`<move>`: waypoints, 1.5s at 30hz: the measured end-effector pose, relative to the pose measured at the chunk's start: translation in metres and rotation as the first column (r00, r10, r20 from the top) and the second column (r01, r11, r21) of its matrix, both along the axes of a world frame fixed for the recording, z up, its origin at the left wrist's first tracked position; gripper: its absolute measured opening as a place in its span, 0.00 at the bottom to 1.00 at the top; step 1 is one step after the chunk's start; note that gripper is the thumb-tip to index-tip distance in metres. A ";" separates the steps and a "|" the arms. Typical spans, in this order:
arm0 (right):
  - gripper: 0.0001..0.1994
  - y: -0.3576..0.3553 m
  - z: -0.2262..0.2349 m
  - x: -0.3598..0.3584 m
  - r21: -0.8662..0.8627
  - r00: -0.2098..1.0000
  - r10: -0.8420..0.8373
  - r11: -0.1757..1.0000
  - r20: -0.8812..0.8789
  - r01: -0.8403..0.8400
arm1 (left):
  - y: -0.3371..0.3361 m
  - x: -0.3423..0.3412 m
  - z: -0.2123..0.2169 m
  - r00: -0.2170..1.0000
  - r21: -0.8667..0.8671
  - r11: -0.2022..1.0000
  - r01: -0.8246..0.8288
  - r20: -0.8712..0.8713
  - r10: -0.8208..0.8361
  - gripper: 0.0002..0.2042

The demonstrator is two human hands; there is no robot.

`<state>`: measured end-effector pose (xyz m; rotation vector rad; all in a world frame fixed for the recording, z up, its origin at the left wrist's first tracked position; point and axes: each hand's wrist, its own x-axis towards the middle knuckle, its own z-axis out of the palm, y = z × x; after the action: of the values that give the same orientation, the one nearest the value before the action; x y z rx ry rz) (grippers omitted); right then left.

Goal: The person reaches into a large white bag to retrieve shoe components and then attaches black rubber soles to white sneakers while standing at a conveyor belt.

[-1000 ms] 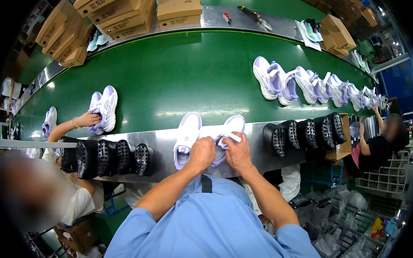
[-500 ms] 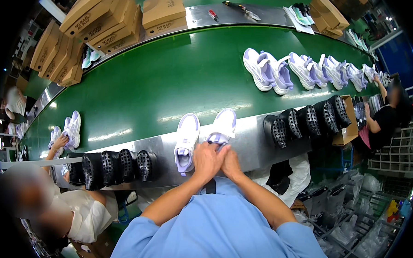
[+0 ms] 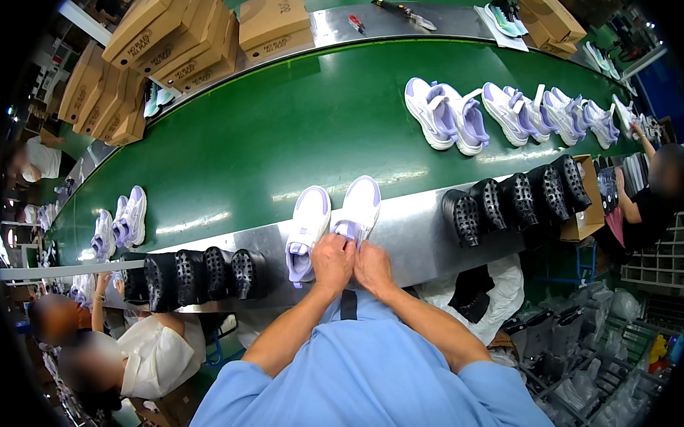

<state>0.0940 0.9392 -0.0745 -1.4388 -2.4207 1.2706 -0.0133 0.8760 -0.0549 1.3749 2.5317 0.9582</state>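
Two white and lilac sneakers stand side by side before me on the steel ledge, toes pointing away. The left sneaker stands free, its collar open toward me. At the heel end of the right sneaker, my left hand and my right hand meet, fingers bent and closed on its collar and strap area. My knuckles hide the heel, so exactly which part each hand pinches does not show.
Black studded shoe-shaped forms stand in a left row and a right row along the ledge. More sneakers line the green belt. Cardboard boxes are stacked beyond it. Co-workers sit on both sides.
The right sneaker has shifted slightly left and straightened. My hands have moved a little left with it. On the left, a co-worker's hand has left the sneakers there.
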 end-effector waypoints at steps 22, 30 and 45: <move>0.10 0.095 0.097 -0.021 -0.840 0.901 -0.372 0.543 -0.225 0.015 | -0.007 0.000 0.037 0.646 -0.159 0.967 -0.199 0.721 0.252 0.16; 0.08 0.068 0.069 0.018 -0.863 0.871 -0.434 0.504 -0.230 0.023 | -0.018 -0.006 0.033 0.348 -0.095 0.929 -0.358 0.910 0.227 0.13; 0.10 0.045 0.005 0.024 -0.642 0.921 -0.377 0.731 -0.097 0.232 | -0.013 0.000 0.027 0.649 -0.103 0.980 -0.168 0.737 0.189 0.10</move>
<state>0.1184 0.9843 -0.0696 -1.6134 -1.5733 2.1134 -0.0138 0.8630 -0.0276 0.5148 2.0170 1.1968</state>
